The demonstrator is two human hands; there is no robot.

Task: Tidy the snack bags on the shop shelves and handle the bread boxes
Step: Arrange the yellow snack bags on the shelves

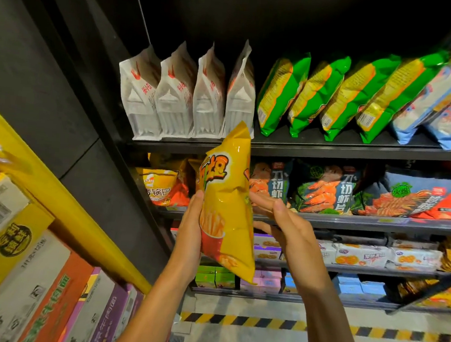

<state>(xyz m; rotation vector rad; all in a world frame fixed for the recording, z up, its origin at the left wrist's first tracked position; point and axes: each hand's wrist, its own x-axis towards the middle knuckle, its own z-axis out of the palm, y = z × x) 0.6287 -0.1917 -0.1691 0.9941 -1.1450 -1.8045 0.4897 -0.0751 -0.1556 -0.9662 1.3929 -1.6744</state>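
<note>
Holding a glossy yellow snack bag [228,206] printed with fries in a red cup upright before the second shelf [351,220], my left hand [191,222] grips its left edge. My right hand [290,231] lies flat-fingered against its right side. Its orange lettering is creased and unreadable; dark blue prawn-cracker bags [323,187] behind read "刀切虾片".

Top shelf [330,148]: white bags [184,96] left, green bags [321,94] middle, blue bags [442,108] right, all leaning. Second shelf [364,222]: shrimp-chip bags [323,190], yellow bag [160,184] far left.
</note>
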